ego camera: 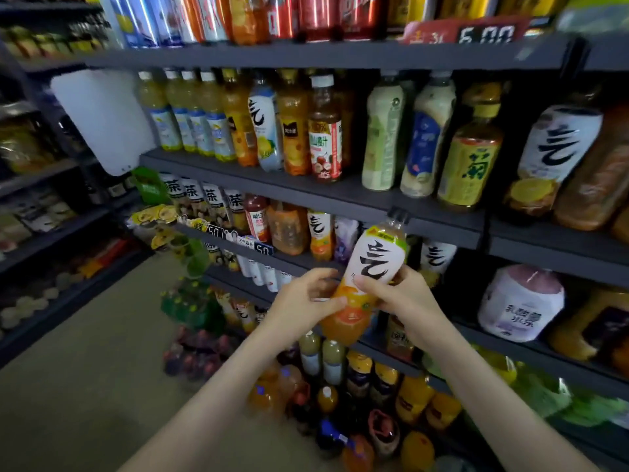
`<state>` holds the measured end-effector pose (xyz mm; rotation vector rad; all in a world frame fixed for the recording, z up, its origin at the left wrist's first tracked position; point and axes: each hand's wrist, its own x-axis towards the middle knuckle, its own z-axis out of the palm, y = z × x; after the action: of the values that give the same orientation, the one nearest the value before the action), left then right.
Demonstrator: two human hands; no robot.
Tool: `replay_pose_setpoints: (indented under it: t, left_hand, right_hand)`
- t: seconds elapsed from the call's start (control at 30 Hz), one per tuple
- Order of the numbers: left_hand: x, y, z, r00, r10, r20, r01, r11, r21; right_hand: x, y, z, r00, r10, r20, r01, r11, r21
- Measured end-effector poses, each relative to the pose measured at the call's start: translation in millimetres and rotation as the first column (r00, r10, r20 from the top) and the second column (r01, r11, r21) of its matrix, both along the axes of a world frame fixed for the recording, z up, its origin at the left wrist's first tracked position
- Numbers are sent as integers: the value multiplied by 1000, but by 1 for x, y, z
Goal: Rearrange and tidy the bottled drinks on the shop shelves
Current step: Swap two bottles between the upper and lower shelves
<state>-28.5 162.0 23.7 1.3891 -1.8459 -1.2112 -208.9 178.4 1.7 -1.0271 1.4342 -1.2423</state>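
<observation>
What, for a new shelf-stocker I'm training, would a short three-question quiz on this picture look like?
1. True or false: the left hand and the right hand both hold the orange drink bottle.
2. The bottle is: A) standing on a shelf; B) held tilted in front of the shelves; C) lying on the floor.
3. Fill in: the big black character on the held bottle's label sits on a ___ background.
Key: 1 true; 2 B; 3 white.
</observation>
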Motion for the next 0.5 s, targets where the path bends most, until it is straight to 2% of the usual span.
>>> replay_pose_setpoints:
  t: [0.13, 0.27, 0.5]
  left_hand:
    - [55, -59, -29, 998, -47, 43, 45, 998, 41]
    - [88, -108, -55, 988, -85, 126, 79, 996, 46]
    - [72, -156, -82, 965, -144, 220, 123, 987, 107]
  right_hand:
    - [44, -38, -42, 979, -201, 19, 200, 979, 23]
    - [66, -66, -71, 943, -329, -43, 331, 943, 41]
    - [72, -87, -93, 913, -403, -68, 408, 909, 85]
